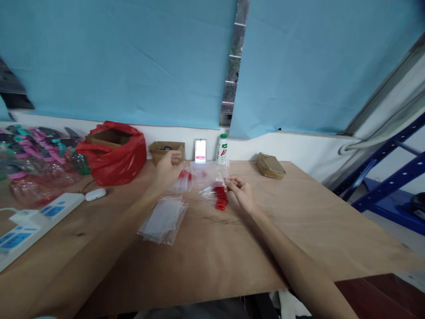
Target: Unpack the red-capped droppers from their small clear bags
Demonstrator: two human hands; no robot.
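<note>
My right hand (241, 192) is closed in a pinch on the edge of a clear plastic bag (207, 173), which spreads out to the left. Just below it lies a bundle of slim clear pieces with red ends (219, 198). Somewhat blurred, my left hand (171, 166) hovers in front of a small cardboard box (161, 150), its fingers apart and holding nothing I can see. Another clear bundle with red parts (184, 176) lies beside that hand. Closer to me is a stack of flat clear plastic bags (164, 220) on the wooden table (212, 261).
A lit phone (200, 151) and a white bottle with a green cap (222, 149) stand at the wall. Left are a red bag (128, 161), spray bottles (43, 170), a power strip (43, 223) and a white case (95, 194). A brown package (270, 165) lies right.
</note>
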